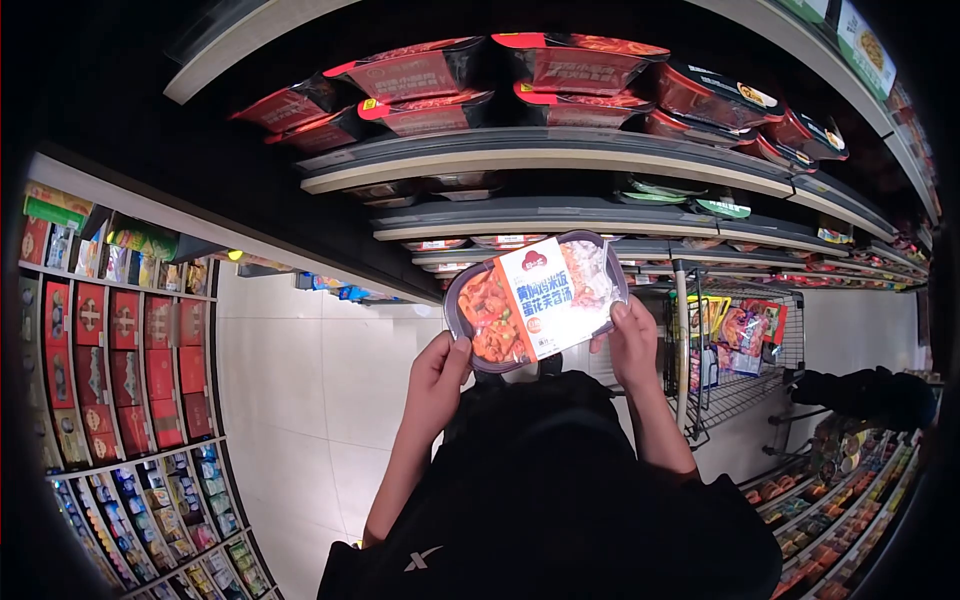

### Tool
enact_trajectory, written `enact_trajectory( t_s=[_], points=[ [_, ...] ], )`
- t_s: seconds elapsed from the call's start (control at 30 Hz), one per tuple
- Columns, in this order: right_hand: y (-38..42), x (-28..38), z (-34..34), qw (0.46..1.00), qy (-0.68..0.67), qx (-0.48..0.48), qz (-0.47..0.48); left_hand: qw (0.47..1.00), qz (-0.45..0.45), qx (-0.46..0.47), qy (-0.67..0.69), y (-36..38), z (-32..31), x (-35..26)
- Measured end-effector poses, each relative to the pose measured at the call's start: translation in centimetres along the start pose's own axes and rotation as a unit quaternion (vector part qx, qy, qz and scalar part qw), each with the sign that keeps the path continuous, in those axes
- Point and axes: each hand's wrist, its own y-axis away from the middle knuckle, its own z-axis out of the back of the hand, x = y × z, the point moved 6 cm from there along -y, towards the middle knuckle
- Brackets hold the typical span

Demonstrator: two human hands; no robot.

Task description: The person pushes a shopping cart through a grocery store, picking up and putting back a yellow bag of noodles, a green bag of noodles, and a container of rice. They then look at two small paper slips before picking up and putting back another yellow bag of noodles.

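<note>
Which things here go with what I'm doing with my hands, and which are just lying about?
In hand:
- Left hand, gripping one end of the tray
- Right hand, gripping the other end
- Packaged meal tray with a printed sleeve

Around it:
- Red-and-black meal packs on the shelf above
- Colorful packets in the wire cart
- Red boxes on the left shelving

Observed dark purple-grey on the meal tray (461,325), with blue characters, a red emblem and a red-orange edge on its white label band (558,312). Noted red and black on the upper-shelf packs (590,68), off-white with thin grid lines on the floor (285,400), and black with a pale X-shaped mark on the clothing (520,500).
</note>
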Motion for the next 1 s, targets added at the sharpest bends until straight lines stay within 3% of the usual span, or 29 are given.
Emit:
enact_trajectory(
  t_s=[1.0],
  points=[
    [1.7,0.8,1.9,0.999,0.048,-0.013,0.017,0.999,0.004,-0.001,-0.036,-2.3,-1.7,0.6]
  ],
)
